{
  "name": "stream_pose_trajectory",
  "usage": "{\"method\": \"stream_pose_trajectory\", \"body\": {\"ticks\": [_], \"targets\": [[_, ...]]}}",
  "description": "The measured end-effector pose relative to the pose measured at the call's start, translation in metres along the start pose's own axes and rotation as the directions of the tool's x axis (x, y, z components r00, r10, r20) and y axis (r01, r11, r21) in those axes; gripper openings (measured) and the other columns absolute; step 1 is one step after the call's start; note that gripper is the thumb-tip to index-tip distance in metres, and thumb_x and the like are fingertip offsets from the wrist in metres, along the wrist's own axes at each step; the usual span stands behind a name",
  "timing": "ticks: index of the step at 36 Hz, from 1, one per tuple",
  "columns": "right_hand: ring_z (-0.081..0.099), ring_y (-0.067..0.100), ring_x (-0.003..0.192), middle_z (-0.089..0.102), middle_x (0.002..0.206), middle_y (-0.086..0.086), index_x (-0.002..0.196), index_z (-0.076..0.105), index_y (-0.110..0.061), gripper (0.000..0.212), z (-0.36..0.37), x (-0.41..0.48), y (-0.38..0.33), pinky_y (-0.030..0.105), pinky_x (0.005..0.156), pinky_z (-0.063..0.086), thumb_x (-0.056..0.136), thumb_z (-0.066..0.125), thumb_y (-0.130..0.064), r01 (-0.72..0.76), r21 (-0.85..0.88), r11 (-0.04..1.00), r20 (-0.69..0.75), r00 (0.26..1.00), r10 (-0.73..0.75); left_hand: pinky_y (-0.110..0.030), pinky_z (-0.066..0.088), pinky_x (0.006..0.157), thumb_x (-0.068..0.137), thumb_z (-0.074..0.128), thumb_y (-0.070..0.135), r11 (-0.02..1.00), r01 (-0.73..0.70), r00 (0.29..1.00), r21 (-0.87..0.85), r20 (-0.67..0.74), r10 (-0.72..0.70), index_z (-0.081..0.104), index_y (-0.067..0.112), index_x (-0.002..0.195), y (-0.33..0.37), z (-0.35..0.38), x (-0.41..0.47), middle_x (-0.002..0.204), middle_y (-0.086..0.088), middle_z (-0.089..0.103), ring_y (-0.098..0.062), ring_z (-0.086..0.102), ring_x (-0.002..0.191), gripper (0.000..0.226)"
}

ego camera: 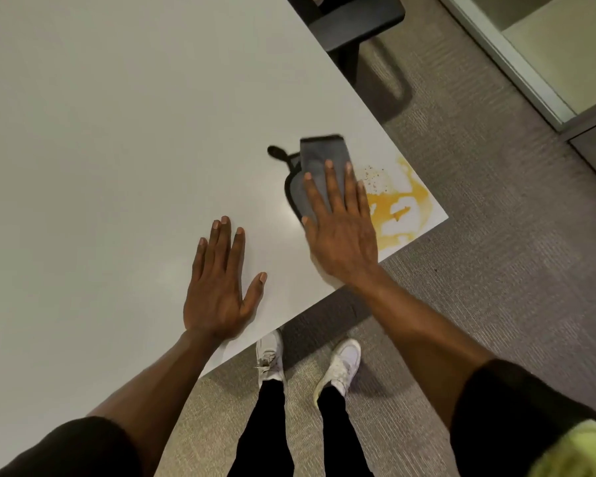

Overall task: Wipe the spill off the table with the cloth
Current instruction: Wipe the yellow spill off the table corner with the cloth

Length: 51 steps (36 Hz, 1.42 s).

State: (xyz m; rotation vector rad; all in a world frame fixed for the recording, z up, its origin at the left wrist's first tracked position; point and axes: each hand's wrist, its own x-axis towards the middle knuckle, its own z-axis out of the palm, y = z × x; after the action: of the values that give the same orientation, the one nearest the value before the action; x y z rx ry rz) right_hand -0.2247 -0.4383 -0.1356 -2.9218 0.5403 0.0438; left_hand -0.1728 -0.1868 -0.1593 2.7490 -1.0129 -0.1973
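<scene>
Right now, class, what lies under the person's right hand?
The grey cloth lies flat under the right hand, on the white table. The orange spill shows beside it; whether any lies beneath the cloth is hidden.

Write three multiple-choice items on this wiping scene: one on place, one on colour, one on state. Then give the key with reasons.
1. Where is the spill?
A. table centre
B. at the table's corner, right of the cloth
C. on the carpet

2. What colour is the cloth?
A. grey
B. white
C. red

3. How is the left hand?
A. gripping the cloth
B. lifted off the table
C. flat, open on the table

Key: 1 B, the yellow-orange stain lies by the corner edge. 2 A, grey fabric shows beyond the right hand. 3 C, its fingers are spread on bare tabletop.
</scene>
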Motion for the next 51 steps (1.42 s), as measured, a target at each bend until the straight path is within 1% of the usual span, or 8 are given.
{"method": "stream_pose_trajectory", "body": {"ticks": [4,12,22,26,32,35,41,51], "targets": [[-0.007,0.042,0.168,-0.006,0.182,0.016,0.174,-0.001,-0.022,0.073,-0.001,0.009,0.004,0.058,0.135,0.011,0.112,0.030,-0.047,-0.009,-0.014,1.000,0.005,1.000,0.009,-0.042,-0.006,0.145,0.113,0.036,0.064,1.000,0.027,1.000,0.005,0.016,-0.027,0.005,0.020,0.184,0.001,-0.001,0.000,0.193,-0.003,-0.008,-0.023,-0.007,0.180,0.088],[-0.008,0.042,0.168,-0.006,0.182,0.016,0.174,0.002,-0.021,0.082,0.014,-0.072,-0.021,0.061,0.134,0.020,0.109,0.045,-0.047,0.032,0.062,0.998,-0.013,0.999,-0.031,-0.051,0.005,0.145,0.114,0.035,0.063,1.000,0.025,0.999,0.002,0.024,-0.025,0.004,0.019,0.184,-0.001,-0.003,-0.002,0.193,-0.004,-0.009,-0.023,-0.005,0.180,0.088],[-0.010,0.042,0.168,-0.008,0.182,0.017,0.173,-0.002,-0.019,0.075,-0.001,-0.013,0.008,0.059,0.134,0.012,0.112,0.031,-0.047,0.009,-0.011,1.000,0.016,1.000,-0.009,-0.050,0.005,0.144,0.114,0.040,0.059,1.000,0.005,1.000,-0.002,0.001,-0.005,0.006,0.017,0.184,0.001,-0.002,-0.003,0.193,-0.006,-0.007,-0.025,-0.004,0.180,0.088],[-0.011,0.043,0.167,-0.008,0.181,0.019,0.173,-0.001,-0.017,0.079,0.002,-0.037,-0.006,0.060,0.134,0.014,0.111,0.038,-0.047,-0.025,0.029,0.999,-0.007,1.000,0.026,-0.050,0.005,0.145,0.114,0.040,0.058,1.000,0.003,1.000,-0.001,-0.005,-0.003,0.006,0.017,0.184,0.001,-0.003,-0.005,0.193,-0.007,-0.007,-0.025,-0.003,0.180,0.088],[-0.008,0.041,0.168,-0.008,0.182,0.017,0.174,0.001,-0.020,0.082,0.012,-0.085,-0.011,0.060,0.134,0.019,0.110,0.044,-0.048,0.026,0.045,0.999,-0.011,1.000,-0.026,-0.049,0.005,0.144,0.114,0.039,0.059,1.000,0.001,1.000,-0.007,-0.014,-0.001,0.005,0.018,0.184,0.000,-0.001,-0.003,0.193,-0.006,-0.005,-0.025,-0.002,0.180,0.088],[-0.008,0.040,0.168,-0.008,0.182,0.016,0.174,0.000,-0.020,0.080,0.012,-0.063,0.002,0.060,0.134,0.019,0.110,0.040,-0.049,0.037,0.025,0.999,-0.030,0.999,-0.036,-0.049,0.004,0.144,0.114,0.039,0.059,1.000,0.001,1.000,-0.011,-0.018,-0.002,0.006,0.018,0.184,0.001,0.000,-0.002,0.193,-0.006,-0.006,-0.024,-0.003,0.180,0.088],[-0.005,0.043,0.168,-0.004,0.182,0.017,0.174,0.002,-0.020,0.076,0.002,-0.003,0.026,0.059,0.135,0.015,0.112,0.037,-0.048,-0.064,-0.012,0.998,-0.033,0.997,0.064,-0.047,0.002,0.145,0.114,0.040,0.058,1.000,0.010,1.000,-0.006,-0.007,-0.010,0.007,0.018,0.184,0.002,-0.003,-0.002,0.193,-0.006,-0.006,-0.024,-0.004,0.180,0.087],[-0.009,0.043,0.168,-0.009,0.181,0.019,0.173,-0.001,-0.018,0.082,0.009,-0.066,-0.002,0.061,0.133,0.019,0.111,0.041,-0.049,-0.022,0.030,0.999,-0.011,1.000,0.022,-0.047,0.003,0.145,0.113,0.040,0.059,1.000,0.013,1.000,0.006,-0.015,-0.013,0.005,0.019,0.184,0.000,0.002,-0.002,0.193,-0.005,-0.006,-0.025,-0.002,0.180,0.089]]}}
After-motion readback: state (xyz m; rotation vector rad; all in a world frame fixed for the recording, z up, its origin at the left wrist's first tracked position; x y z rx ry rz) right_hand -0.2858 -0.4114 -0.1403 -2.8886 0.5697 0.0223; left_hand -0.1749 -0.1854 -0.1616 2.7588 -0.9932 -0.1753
